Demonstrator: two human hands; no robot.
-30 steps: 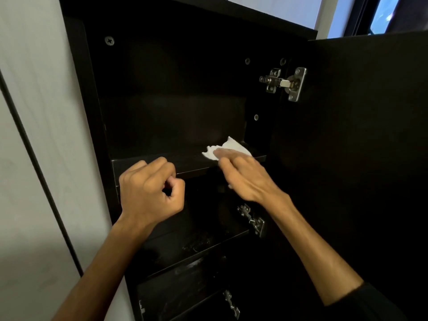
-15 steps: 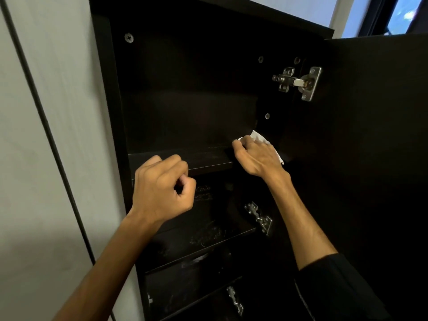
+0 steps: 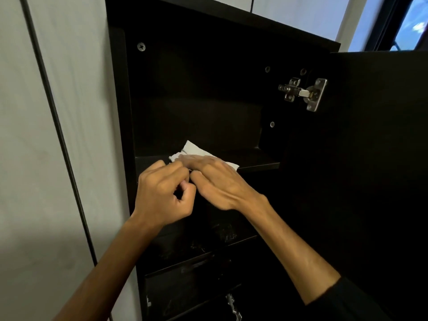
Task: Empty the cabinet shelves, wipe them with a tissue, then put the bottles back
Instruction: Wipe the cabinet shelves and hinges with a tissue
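A narrow dark cabinet (image 3: 120, 112) stands with its door swung wide to the right. On its top shelf (image 3: 259, 162) lies a white tissue (image 3: 193, 149). My right hand (image 3: 215, 179) lies flat on the tissue with straight fingers, pressing it against the shelf near the left side. My left hand (image 3: 164, 193) hovers just in front of the shelf's edge, fingers curled into a loose fist that holds nothing. The top shelf and the dusty shelf (image 3: 208, 239) below it hold no bottles.
The dark door (image 3: 375, 158) hangs on a metal hinge (image 3: 303, 93) at the upper right. A pale wall panel (image 3: 34, 158) with a thin black strip runs along the left. Lower shelves show scuffs, and a second hinge (image 3: 232, 308) sits near the bottom.
My right hand has slid the tissue from the shelf's right end back to the left, flattening out over it. My left fist stays in front of the shelf edge.
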